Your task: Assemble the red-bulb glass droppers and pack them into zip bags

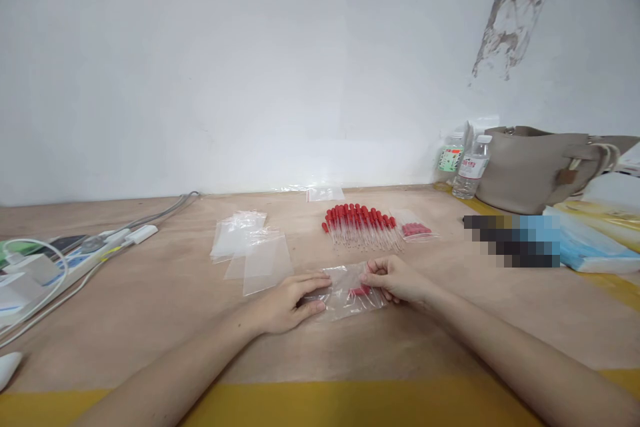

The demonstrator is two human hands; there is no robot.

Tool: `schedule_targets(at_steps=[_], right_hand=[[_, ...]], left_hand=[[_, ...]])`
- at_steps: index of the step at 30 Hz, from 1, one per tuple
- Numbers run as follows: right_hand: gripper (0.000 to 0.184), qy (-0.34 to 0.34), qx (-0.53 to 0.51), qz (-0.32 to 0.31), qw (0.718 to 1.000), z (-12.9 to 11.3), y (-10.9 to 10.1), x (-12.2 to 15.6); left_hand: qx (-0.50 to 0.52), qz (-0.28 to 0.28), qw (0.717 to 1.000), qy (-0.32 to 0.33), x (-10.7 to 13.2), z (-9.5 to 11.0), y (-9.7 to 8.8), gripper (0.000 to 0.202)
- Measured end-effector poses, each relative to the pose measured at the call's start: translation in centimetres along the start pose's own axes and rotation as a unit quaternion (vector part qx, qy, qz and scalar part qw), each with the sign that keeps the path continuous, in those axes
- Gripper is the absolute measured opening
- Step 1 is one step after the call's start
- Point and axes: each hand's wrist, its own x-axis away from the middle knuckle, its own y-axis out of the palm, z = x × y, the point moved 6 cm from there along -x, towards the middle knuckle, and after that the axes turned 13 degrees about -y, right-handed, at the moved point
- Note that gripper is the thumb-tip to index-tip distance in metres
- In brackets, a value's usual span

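A small clear plastic bag (345, 297) with red-capped droppers inside lies on the wooden table (150, 300) in front of me. My left hand (290, 300) holds its left edge between thumb and fingers. My right hand (395, 278) pinches the bag's upper right edge, fingers curled. Just behind, a row of several red-capped glass droppers (361, 225) lies on the table. To their right sits a filled bag of droppers (415, 229). A loose pile of empty clear bags (250, 247) rests to the left.
A power strip with plugs and cables (75, 257) lies at the left. Two water bottles (467, 163) and a beige handbag (540, 167) stand at the back right against the white wall. Blue and white packets (590, 247) lie at the right. Yellow tape edges the table front.
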Motion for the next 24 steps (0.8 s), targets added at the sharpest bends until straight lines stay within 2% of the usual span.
schedule_targets(at_steps=[3, 6, 8, 11, 14, 17, 20, 24], right_hand=[[0.026, 0.028, -0.031, 0.050, 0.998, 1.2, -0.3, -0.2], [0.034, 0.023, 0.033, 0.109, 0.993, 1.9, -1.7, -0.5], [0.038, -0.022, 0.134, 0.135, 0.981, 1.1, -2.7, -0.7], [0.021, -0.129, 0.303, 0.146, 0.933, -2.1, -3.1, -1.3], [0.014, -0.194, 0.444, 0.113, 0.867, -5.3, -1.6, -3.0], [0.022, -0.167, 0.527, 0.101, 0.827, -6.9, 0.4, -6.0], [0.026, -0.109, 0.552, 0.080, 0.823, -7.1, 2.5, -9.4], [0.030, -0.061, 0.537, 0.059, 0.839, -7.0, 4.2, -12.6]], left_hand=[[-0.009, 0.000, 1.000, -0.004, -0.1, -0.5, 0.1, 0.041], [-0.012, 0.014, 1.000, -0.009, -0.1, -1.0, 0.1, 0.041], [-0.011, 0.026, 1.000, -0.005, 0.0, -1.1, 0.0, 0.040], [-0.009, 0.035, 0.999, 0.002, 0.1, -1.2, -0.1, 0.038], [-0.004, 0.033, 0.999, 0.004, 0.1, -1.1, -0.1, 0.038], [0.001, 0.029, 1.000, 0.004, 0.2, -1.1, -0.1, 0.037], [0.010, 0.026, 1.000, 0.006, 0.2, -0.9, -0.1, 0.037], [0.018, 0.027, 0.999, 0.008, 0.3, -0.9, -0.2, 0.037]])
